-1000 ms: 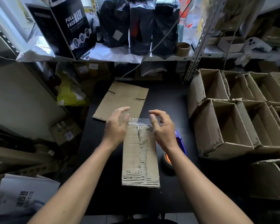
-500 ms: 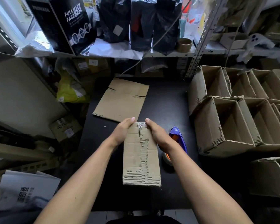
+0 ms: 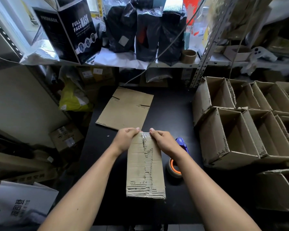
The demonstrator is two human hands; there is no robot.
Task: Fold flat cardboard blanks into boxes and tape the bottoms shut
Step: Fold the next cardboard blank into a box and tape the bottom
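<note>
We're looking down at a black table w/ a folded box lying bottom-up in the middle, its long side running away from us. Clear tape is sitting along the center seam and wrapping over the far edge. Our left hand is gripping the far left corner of the box, fingers curled over the edge; our right hand is doing the same on the far right corner, thumb pressing at the tape end. Both hands are narrow, clamped on cardboard. A blue tape dispenser w/ an orange-cored roll is lying just beside the box on the right, partly hidden under the right forearm. A flat blank is resting further back on the table, apart from the box. Finished open boxes are stacking up at the right side.
</note>
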